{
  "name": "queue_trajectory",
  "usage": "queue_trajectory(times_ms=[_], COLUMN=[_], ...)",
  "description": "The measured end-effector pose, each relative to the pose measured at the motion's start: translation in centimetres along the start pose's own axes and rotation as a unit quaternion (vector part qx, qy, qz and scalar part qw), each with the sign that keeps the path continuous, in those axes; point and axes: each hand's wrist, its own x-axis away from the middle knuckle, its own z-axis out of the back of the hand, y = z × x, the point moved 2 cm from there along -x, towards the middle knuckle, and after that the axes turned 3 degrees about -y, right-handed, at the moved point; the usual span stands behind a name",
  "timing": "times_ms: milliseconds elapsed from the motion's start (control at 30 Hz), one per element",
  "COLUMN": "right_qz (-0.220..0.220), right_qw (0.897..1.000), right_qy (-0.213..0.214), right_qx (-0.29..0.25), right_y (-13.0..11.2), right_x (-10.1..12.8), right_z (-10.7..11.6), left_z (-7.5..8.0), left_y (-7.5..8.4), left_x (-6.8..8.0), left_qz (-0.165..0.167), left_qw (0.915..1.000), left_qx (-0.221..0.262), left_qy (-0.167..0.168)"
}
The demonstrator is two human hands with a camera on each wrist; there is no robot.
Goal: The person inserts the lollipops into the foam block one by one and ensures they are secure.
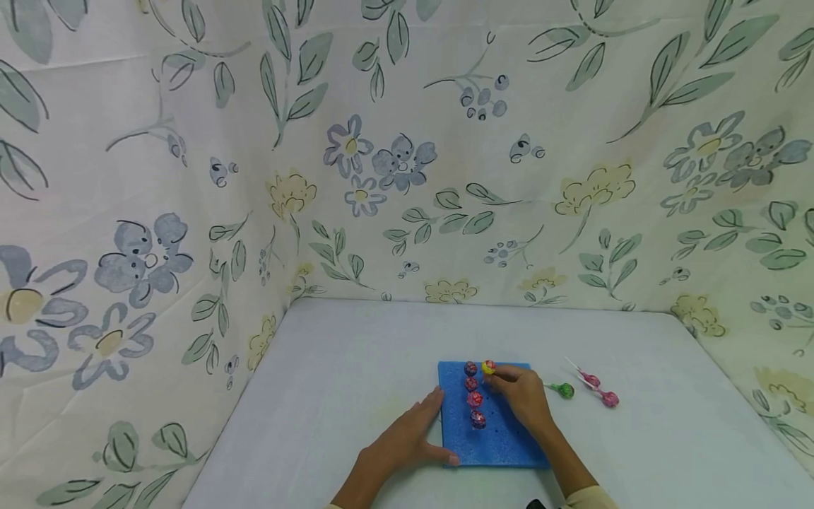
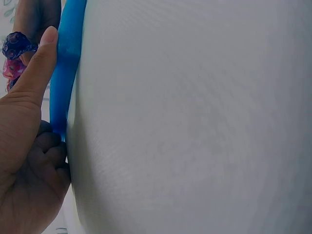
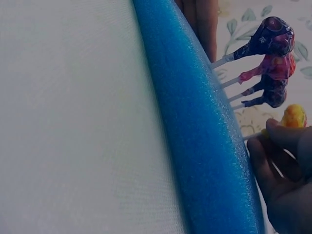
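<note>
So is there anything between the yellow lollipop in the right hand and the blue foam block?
Nothing visible. The right hand pinches the yellow lollipop, whose stick seems to reach the blue foam block directly in the right wrist view. The row of four lollipops stands to its left, not between.

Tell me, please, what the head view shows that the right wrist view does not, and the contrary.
Only the head view shows the green lollipop and two pink lollipops lying on the white table, right of the blue foam block.

Only the right wrist view clearly shows the white sticks of the four standing lollipops running down to that block.

Both show the block, the standing lollipops, the yellow lollipop pinched by the right hand, and some of the left hand.
</note>
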Motion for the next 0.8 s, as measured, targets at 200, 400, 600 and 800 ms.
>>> queue_trajectory(times_ms=[200,400,600,800], right_qz=[-0.004,-0.006,-0.011,-0.012], right_qw=[1.0,1.0,1.0,0.999], right_qy=[-0.002,-0.004,-0.01,-0.01], right_qx=[0.01,0.024,0.026,0.039], right_y=[0.01,0.12,0.39,0.57], right_x=[0.07,0.06,-0.07,-0.09], right_z=[-0.08,-0.11,-0.18,-0.13], left_z=[-0.17,-0.19,-0.07,0.01], left_y=[-0.06,-0.13,-0.09,0.11], left_x=[-0.17,-0.19,-0.07,0.02], left_qz=[0.002,0.003,-0.005,0.005], left_qw=[1.0,1.0,1.0,0.9999], left_qx=[-0.004,-0.001,0.0,0.01], left_qy=[-0.004,-0.003,-0.002,-0.005])
